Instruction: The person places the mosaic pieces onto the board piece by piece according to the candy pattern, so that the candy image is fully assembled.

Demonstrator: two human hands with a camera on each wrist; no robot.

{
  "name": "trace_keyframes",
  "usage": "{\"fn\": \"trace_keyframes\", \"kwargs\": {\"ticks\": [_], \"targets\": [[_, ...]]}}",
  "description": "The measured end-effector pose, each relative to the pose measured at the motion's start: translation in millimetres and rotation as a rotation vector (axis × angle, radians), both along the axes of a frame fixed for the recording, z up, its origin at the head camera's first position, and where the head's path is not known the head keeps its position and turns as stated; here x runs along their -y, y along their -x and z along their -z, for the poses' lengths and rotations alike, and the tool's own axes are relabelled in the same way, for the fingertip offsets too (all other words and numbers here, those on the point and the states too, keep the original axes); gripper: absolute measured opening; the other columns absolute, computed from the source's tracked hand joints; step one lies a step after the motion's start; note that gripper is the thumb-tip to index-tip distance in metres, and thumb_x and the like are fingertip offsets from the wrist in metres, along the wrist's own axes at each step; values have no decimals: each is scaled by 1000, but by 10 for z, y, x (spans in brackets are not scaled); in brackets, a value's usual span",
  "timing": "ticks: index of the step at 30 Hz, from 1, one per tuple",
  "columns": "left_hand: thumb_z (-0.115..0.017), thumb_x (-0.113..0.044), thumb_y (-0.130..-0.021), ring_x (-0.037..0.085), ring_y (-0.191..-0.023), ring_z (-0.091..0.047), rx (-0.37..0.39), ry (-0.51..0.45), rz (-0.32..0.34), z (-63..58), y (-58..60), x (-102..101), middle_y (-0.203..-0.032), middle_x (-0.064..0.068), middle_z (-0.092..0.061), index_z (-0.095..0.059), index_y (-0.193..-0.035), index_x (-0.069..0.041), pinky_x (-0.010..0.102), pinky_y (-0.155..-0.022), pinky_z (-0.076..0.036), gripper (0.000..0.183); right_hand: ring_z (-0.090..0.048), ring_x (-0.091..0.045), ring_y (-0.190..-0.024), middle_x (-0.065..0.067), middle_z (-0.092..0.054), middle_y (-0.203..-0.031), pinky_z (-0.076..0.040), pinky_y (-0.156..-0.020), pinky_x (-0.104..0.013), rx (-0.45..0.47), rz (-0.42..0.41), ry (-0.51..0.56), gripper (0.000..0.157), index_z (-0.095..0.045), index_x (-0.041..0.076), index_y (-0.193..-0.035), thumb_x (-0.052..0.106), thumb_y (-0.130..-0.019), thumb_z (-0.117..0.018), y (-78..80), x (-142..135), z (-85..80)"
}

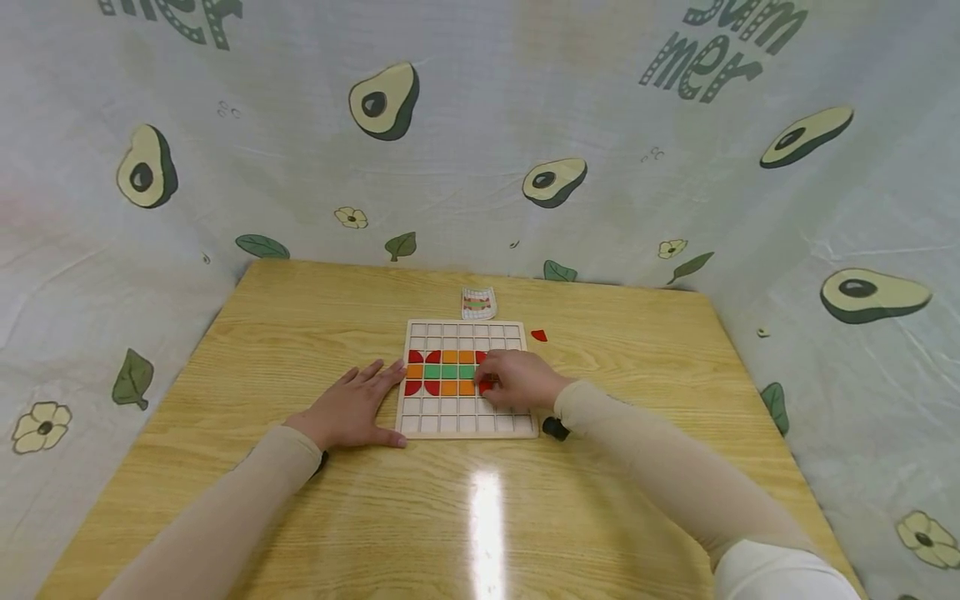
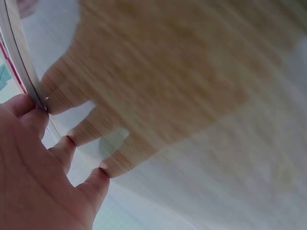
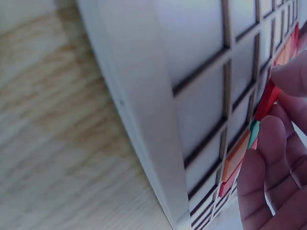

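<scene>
A pale gridded board (image 1: pixel 468 434) lies on the wooden table. Across its middle rows are orange tiles (image 1: pixel 450 357), green tiles (image 1: pixel 449 372) and red quarter-circle pieces (image 1: pixel 432 388). With fingers spread, my left hand (image 1: pixel 348 412) rests on the table and touches the board's left edge. My right hand (image 1: pixel 521 379) is over the right part of the board and hides some cells. Between thumb and fingertips it pinches a red piece (image 3: pixel 266 101), held tilted at the grid in the right wrist view. Another red piece (image 1: pixel 539 335) lies on the table, right of the board.
A small pattern card (image 1: pixel 478 305) lies just behind the board. Beneath the right wrist shows a small black object (image 1: pixel 555 428). A curtain (image 1: pixel 465 167) printed with avocados hangs behind and beside the table (image 1: pixel 360 508).
</scene>
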State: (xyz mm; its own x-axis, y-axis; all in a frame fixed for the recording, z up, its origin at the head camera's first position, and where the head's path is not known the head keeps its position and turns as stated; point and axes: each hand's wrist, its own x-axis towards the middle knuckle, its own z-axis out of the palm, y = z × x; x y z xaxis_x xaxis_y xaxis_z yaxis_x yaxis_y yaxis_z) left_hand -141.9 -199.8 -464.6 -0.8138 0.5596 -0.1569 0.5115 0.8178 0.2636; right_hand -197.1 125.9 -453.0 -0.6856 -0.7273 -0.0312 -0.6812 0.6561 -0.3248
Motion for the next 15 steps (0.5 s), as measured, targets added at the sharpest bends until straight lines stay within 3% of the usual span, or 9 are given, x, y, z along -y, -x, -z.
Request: {"fn": "trace_keyframes", "kwargs": {"ticks": [9,15], "targets": [[-64,-78,-77,37,-149,-18,1,6,-1,-12,-1,-12,-164,8,-20,-25,-159,-9,61,-114,-18,114,-60,-7,-98,12,-64,-108,-52,-84,-28,-54,3,-29,21,-74,24,-112,23,-92,-70,-46,-2,15],[-63,-78,-77,37,-148,-18,-1,11,1,-21,-6,-13,-164,9,-20,-25,-159,-9,62,-114,-18,114,-61,-9,-98,10,-64,-111,-51,-85,-29,-39,8,-21,23,-73,23,-114,20,-92,-70,-30,-37,-5]]}}
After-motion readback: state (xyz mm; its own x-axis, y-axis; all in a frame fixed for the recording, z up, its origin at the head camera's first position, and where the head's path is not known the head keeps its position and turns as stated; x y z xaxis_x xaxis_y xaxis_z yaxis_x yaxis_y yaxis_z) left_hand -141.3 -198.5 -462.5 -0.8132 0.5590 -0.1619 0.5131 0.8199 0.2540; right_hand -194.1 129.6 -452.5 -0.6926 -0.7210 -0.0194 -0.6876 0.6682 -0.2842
